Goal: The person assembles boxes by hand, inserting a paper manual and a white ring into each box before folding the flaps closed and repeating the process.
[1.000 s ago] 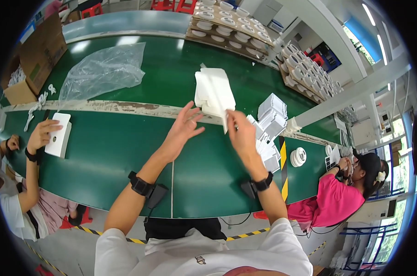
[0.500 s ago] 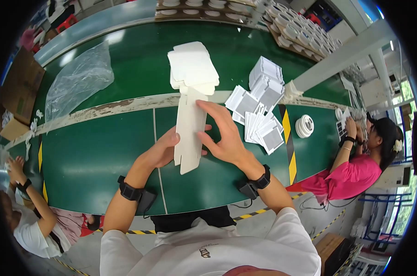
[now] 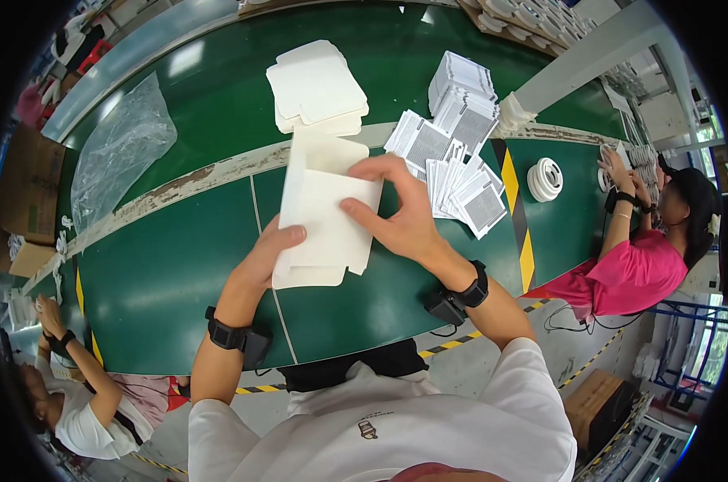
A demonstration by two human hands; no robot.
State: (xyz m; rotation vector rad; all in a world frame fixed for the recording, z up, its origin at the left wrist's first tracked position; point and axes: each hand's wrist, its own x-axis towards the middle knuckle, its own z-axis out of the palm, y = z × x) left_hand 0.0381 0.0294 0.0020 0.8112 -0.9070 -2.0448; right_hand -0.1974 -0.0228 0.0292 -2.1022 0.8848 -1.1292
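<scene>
At the far left edge of the frame a brown cardboard box [image 3: 28, 186] sits beside the green table [image 3: 171, 281], and in the lower left a co-worker in a white shirt [image 3: 79, 422] raises a hand toward the table's edge. A crumpled clear plastic bag [image 3: 119, 157] lies on the green surface in the upper left.

Left of centre, my left hand [image 3: 269, 255] is closed on the lower left edge of a flat white carton [image 3: 324, 213], thumb on its top face and fingers tucked underneath. The carton is a folded blank held just above the table in the middle of the frame, its long side running up and away from me, one flap standing out at the top. Behind it, toward the upper centre, a stack of white carton blanks [image 3: 317, 87] rests on the table.

My right hand [image 3: 400, 215] grips the carton's right side, fingers spread over the upper right corner and thumb pressed on the face.

Right of my hands, printed leaflets [image 3: 460, 181] are fanned out on the table, with a neat pile of leaflets [image 3: 463, 92] above them. Further right lie white tape rolls [image 3: 545, 178], and at the right edge a co-worker in a pink shirt [image 3: 633, 273] sits with both hands at the table.
</scene>
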